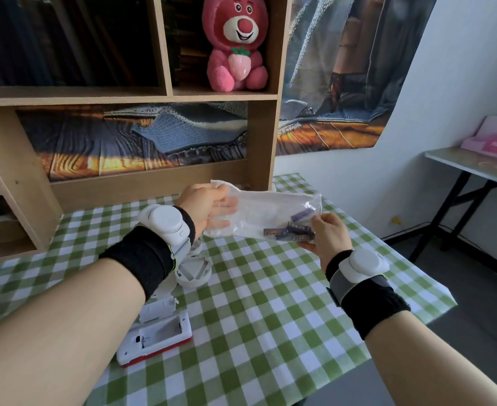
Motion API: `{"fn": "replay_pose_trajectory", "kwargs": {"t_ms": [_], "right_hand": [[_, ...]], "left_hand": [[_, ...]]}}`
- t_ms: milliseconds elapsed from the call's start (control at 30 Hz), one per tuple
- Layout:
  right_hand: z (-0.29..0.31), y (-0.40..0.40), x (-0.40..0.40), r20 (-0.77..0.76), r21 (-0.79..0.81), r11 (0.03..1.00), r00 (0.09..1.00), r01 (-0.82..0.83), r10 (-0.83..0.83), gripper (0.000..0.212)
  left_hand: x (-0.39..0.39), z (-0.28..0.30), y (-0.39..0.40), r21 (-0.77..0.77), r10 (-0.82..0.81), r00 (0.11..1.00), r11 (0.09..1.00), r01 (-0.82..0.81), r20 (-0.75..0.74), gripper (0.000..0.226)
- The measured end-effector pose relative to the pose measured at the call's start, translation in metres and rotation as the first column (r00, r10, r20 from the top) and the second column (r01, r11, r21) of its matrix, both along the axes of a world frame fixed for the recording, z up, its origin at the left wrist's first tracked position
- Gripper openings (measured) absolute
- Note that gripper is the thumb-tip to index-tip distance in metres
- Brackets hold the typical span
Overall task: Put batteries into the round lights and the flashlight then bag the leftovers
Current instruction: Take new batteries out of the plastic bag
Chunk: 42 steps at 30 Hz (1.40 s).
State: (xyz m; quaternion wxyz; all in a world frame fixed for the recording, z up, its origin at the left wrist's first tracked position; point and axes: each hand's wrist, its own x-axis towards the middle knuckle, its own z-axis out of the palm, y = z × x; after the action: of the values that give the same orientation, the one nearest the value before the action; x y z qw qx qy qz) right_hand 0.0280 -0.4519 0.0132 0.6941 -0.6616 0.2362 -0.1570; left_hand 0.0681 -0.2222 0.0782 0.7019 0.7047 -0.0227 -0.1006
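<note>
A clear plastic bag [266,208] hangs above the table between both hands. My left hand [205,206] grips its open end, fingers partly inside. My right hand [327,232] pinches the bag's closed end, where several purple batteries [289,230] lie bunched. A white round light [194,272] lies open side up on the checked cloth below my left wrist. Nearer me lies a white and red flashlight [155,339] with its battery bay open and its white cover [156,309] loose beside it.
The table wears a green and white checked cloth [259,303]; its right edge falls off near my right forearm. A wooden shelf unit [159,183] stands at the back with a pink plush bear [237,45]. A side table [475,165] stands far right.
</note>
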Motion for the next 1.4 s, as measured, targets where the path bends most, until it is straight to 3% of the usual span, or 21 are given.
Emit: {"fn": "replay_pose_trajectory", "kwargs": {"t_ms": [200,433,633,767,933,1033,1167,1400], "right_hand": [[-0.007,-0.002,-0.004,-0.026,-0.072,0.993,0.996,-0.090,0.088,0.018],[-0.007,-0.005,-0.004,-0.015,-0.091,0.995,0.999,-0.042,0.041,0.020],[-0.005,-0.010,-0.010,-0.008,-0.149,0.989,1.000,-0.013,0.011,0.022],[-0.006,-0.015,-0.015,0.025,-0.231,0.973,0.999,0.025,-0.020,0.023],[-0.003,-0.023,-0.019,0.071,-0.459,0.882,0.994,0.102,-0.078,0.030],[-0.002,-0.028,-0.023,0.080,-0.493,0.863,0.994,0.108,-0.079,0.029],[-0.002,-0.029,-0.030,0.093,-0.544,0.833,0.994,0.097,-0.055,0.029],[0.005,-0.021,-0.038,0.161,-0.590,0.796,0.986,0.136,-0.049,0.028]], "left_hand": [[0.000,-0.012,0.000,-0.031,-0.048,0.999,0.998,0.047,-0.025,0.035],[-0.005,-0.020,-0.004,-0.099,-0.040,0.999,0.994,0.038,-0.020,0.021],[-0.008,-0.034,-0.008,-0.143,-0.050,0.999,0.989,0.049,0.002,0.028],[-0.009,-0.040,-0.011,-0.158,-0.063,0.995,0.986,0.050,-0.081,0.029],[-0.009,-0.051,-0.022,-0.036,0.022,0.984,0.999,-0.028,-0.178,0.020],[-0.008,-0.061,-0.030,0.012,0.076,0.975,0.997,-0.076,-0.211,0.020],[-0.010,-0.072,-0.037,-0.035,0.099,0.953,0.993,-0.113,-0.287,0.008],[-0.010,-0.081,-0.046,-0.052,0.119,0.940,0.988,-0.143,-0.321,0.012]]}}
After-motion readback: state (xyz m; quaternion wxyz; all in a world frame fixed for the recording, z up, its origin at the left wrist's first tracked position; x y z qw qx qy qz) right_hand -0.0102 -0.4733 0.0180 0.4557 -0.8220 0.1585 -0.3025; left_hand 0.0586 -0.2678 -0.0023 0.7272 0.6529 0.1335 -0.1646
